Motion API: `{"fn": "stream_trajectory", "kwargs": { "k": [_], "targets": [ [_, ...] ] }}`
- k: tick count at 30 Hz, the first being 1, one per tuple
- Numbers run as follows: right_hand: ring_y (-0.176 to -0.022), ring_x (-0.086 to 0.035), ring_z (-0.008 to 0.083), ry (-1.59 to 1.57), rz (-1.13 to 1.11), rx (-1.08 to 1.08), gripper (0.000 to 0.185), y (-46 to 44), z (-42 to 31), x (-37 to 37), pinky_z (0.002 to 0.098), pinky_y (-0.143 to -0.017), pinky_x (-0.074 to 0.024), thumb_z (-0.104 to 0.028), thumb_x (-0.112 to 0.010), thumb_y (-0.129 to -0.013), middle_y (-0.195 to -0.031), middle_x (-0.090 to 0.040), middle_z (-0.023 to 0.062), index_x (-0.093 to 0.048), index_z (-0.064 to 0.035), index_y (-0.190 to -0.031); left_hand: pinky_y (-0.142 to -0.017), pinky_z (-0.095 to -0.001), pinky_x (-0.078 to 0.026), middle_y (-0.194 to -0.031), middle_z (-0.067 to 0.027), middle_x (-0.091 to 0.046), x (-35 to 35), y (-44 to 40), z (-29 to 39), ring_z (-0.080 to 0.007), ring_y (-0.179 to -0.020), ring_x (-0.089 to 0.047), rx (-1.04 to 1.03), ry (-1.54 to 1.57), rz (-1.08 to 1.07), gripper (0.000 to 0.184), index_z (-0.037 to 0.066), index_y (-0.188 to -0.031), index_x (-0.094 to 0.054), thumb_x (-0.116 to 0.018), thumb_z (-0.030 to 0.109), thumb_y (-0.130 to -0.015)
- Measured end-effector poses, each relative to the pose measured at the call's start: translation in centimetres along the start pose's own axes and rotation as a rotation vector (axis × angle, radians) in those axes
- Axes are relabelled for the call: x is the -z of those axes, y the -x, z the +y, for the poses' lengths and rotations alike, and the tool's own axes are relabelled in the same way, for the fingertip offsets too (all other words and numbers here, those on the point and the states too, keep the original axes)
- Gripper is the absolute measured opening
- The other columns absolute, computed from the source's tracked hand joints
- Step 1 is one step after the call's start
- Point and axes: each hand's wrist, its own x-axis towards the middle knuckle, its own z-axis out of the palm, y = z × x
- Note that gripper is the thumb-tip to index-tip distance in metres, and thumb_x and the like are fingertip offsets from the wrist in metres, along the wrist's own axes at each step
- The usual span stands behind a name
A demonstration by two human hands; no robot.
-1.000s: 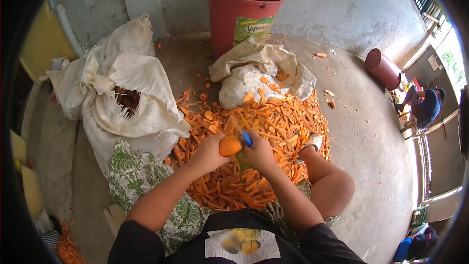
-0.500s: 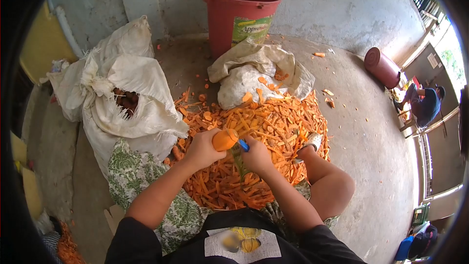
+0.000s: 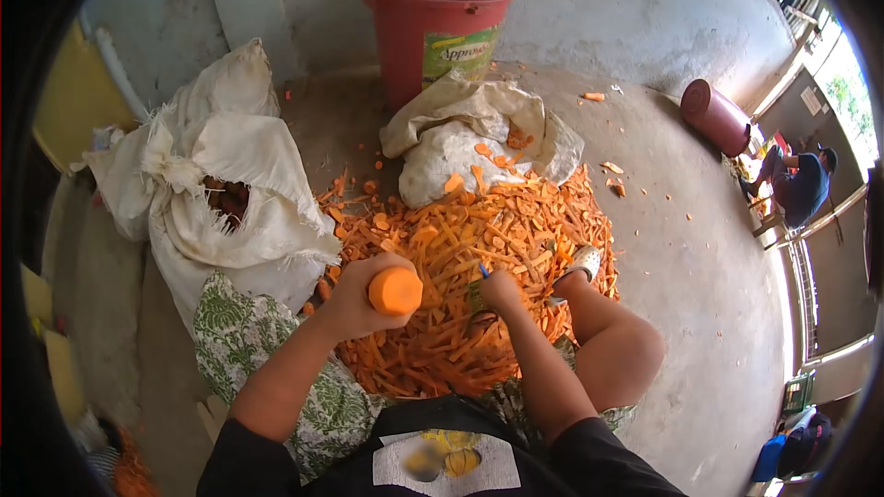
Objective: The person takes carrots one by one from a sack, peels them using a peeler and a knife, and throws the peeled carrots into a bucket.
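My left hand (image 3: 357,296) is wrapped round an orange carrot (image 3: 396,291), whose flat end faces up toward the camera. To its right, my right hand (image 3: 501,292) is closed on a blue-handled tool (image 3: 483,270); its blade cannot be made out. Both hands are over a wide heap of orange peelings and slices (image 3: 451,340). A crumpled white sack (image 3: 442,161) lies at the far edge of the heap with some slices on it.
A red bucket (image 3: 396,55) stands by the wall. Full white sacks (image 3: 230,258) are at the left, one torn open. A dark red container (image 3: 715,118) lies at the right, near a seated person (image 3: 799,186). My foot (image 3: 582,262) rests at the heap's right edge.
My left hand has moved left and down, with the carrot's end now turned up toward the camera. My right hand has moved right with the blue-handled tool, away from the carrot.
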Motion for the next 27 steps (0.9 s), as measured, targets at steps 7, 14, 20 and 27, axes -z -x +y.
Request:
{"fn": "stream_trajectory", "kwargs": {
  "k": [7,14,20,27],
  "targets": [
    [-0.056,-0.056,0.0275,-0.325,0.252,-0.056,0.031,0.0,2.0,5.8,0.0383,-0.050,-0.0428,-0.025,-0.049,-0.081,-0.065,-0.058,0.0169,-0.058,0.0045,-0.079,-0.071,-0.0337,-0.045,-0.085,-0.0107,-0.060,0.7,1.6,-4.6,-0.0218,-0.081,-0.058,0.649,-0.703,-0.810,0.059,0.004,-0.100,-0.055,-0.068,0.049,-0.063],
    [-0.052,-0.054,0.0174,-0.588,0.268,0.053,0.020,0.1,2.2,7.3,0.0319,-0.048,-0.0413,-0.016,-0.052,-0.081,-0.062,-0.057,0.0091,-0.055,0.0033,-0.076,-0.042,-0.0267,-0.043,-0.061,-0.0052,-0.058,8.4,-13.7,0.3,-0.0155,-0.049,-0.055,0.679,-0.695,-0.557,0.049,0.005,-0.077,-0.063,-0.061,0.053,-0.068],
    [-0.053,-0.054,0.0259,-0.582,0.317,0.105,0.027,1.0,0.7,7.8,0.0370,-0.052,-0.0411,-0.024,-0.051,-0.080,-0.059,-0.055,0.0138,-0.056,0.0022,-0.078,-0.072,-0.0308,-0.045,-0.094,-0.0051,-0.051,19.8,-29.2,5.9,-0.0159,-0.080,-0.052,0.003,-0.055,0.746,0.048,0.006,-0.107,-0.047,-0.058,0.041,-0.076],
    [-0.052,-0.052,0.0228,-0.620,0.255,0.126,0.026,2.0,0.5,8.3,0.0356,-0.051,-0.0401,-0.024,-0.050,-0.081,-0.057,-0.054,0.0118,-0.055,0.0015,-0.081,-0.070,-0.0393,-0.043,-0.088,-0.0177,-0.056,19.2,-16.4,-0.7,-0.0330,-0.083,-0.054,0.163,-1.244,0.045,0.024,0.002,-0.084,-0.051,-0.055,0.024,-0.075]
  ]
}}
